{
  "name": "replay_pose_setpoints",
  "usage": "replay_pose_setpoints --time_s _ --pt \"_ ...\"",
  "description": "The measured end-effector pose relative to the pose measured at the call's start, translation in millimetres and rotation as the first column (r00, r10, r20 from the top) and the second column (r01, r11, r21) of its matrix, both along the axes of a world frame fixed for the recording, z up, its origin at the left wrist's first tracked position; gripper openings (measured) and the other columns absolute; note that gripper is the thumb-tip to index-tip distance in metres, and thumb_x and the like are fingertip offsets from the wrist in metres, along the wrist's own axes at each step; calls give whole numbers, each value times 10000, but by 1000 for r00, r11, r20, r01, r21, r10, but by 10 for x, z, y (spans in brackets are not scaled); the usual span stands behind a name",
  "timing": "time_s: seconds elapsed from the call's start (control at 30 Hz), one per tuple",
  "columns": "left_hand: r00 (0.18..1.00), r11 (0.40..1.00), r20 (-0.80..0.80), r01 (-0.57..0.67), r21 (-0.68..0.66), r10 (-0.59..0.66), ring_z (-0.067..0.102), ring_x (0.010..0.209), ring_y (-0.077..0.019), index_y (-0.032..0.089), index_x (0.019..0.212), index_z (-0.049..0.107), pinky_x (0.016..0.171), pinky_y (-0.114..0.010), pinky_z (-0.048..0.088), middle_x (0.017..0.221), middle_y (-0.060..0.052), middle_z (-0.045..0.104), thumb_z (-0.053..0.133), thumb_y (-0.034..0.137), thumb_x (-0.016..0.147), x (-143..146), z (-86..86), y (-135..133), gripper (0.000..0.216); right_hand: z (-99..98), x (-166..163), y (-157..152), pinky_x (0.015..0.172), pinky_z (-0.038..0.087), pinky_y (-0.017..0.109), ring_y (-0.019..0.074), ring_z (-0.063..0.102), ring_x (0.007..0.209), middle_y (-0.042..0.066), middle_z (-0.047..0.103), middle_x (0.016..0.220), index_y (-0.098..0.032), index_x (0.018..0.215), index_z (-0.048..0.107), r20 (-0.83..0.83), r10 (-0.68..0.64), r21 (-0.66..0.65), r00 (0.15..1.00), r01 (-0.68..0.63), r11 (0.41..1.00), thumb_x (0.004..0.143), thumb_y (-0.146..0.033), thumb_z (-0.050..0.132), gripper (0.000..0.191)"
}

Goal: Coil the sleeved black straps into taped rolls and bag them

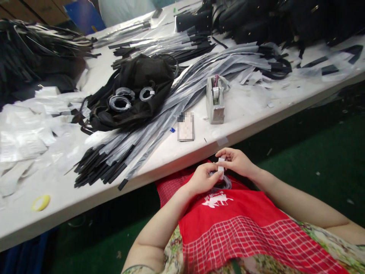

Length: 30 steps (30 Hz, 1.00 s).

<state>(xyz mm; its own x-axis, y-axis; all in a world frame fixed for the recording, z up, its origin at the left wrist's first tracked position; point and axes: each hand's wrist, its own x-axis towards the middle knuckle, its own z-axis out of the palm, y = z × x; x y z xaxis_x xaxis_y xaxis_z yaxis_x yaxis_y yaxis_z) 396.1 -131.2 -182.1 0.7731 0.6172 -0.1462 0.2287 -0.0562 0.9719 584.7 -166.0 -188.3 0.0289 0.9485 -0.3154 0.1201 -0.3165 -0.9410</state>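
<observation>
Both my hands work low over my lap, just below the white table's front edge (182, 152). My left hand (203, 178) grips a coiled black strap wrapped in clear film (225, 184), fingers curled round it. My right hand (235, 160) pinches a short piece of white tape (221, 168) against the top of that coil. The two hands touch at the tape. A red apron (236, 224) with a white print covers my lap beneath them.
On the table stand a grey tape dispenser (215, 99), a black bag (134, 95) carrying three finished coils (119, 102), long bundles of film-wrapped black straps (137, 140), white plastic bags (25, 129) at left and a yellow tape ring (41, 202). Green floor lies at right.
</observation>
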Motion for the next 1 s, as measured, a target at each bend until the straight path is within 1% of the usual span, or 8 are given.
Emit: replay_pose_setpoints --time_s 0.1,0.17,0.23,0.4,0.53,0.7,0.83,1.0 --pt "998 997 26 -57 52 56 580 685 -146 161 736 680 693 -260 452 738 -30 663 566 301 901 -10 30 -72 244 -157 -33 -7 496 419 249 119 537 504 -12 616 604 -169 861 645 -93 -160 -166 983 143 976 727 -595 698 449" --pt "996 993 61 -68 97 62 600 731 -152 168 737 684 730 -265 461 770 -37 676 568 278 905 -21 49 -102 232 -208 -79 -50 505 416 256 123 537 510 10 624 595 -153 779 651 -196 -178 -323 964 108 940 735 -652 652 501" --pt "995 990 86 -70 122 60 619 795 -159 173 750 688 781 -272 472 826 -48 691 564 257 912 -35 68 -117 221 -223 -139 -108 554 436 259 128 556 564 25 650 638 -145 729 660 -323 -160 -390 933 22 920 698 -607 715 467" --pt "989 973 69 -138 187 127 581 948 -179 185 760 689 878 -300 466 933 -67 625 557 262 923 -43 78 -156 223 -130 -230 -193 563 412 236 103 511 554 -19 609 600 -164 617 629 -350 -210 -294 913 106 950 612 -472 825 365" --pt "961 950 -54 -259 175 272 533 898 -178 180 695 647 827 -310 449 887 -53 529 561 265 908 -10 2 -172 245 25 -179 -179 670 464 270 161 593 692 21 685 727 -165 740 703 -228 -57 -192 972 13 981 720 -522 726 358" --pt "950 949 -65 -299 103 307 524 801 -167 182 675 545 773 -315 422 803 -27 537 570 249 875 13 -28 -179 212 118 -79 -158 689 469 293 184 589 716 48 688 759 -138 771 707 -217 80 -138 973 -112 984 786 -546 623 417" --pt "941 940 -100 -308 146 324 533 818 -187 195 770 529 767 -334 412 859 -47 583 595 222 816 -33 -16 -273 85 -22 -30 -157 685 477 303 207 621 727 65 712 775 -138 774 708 -136 216 -136 967 -234 963 786 -519 661 383" --pt "915 935 -189 -344 91 355 555 909 -225 229 884 574 833 -374 418 992 -89 607 630 267 791 -64 -182 -366 115 -315 25 -48 639 466 324 227 637 685 73 703 722 -184 717 690 -230 311 -109 922 -342 933 765 -523 704 343"
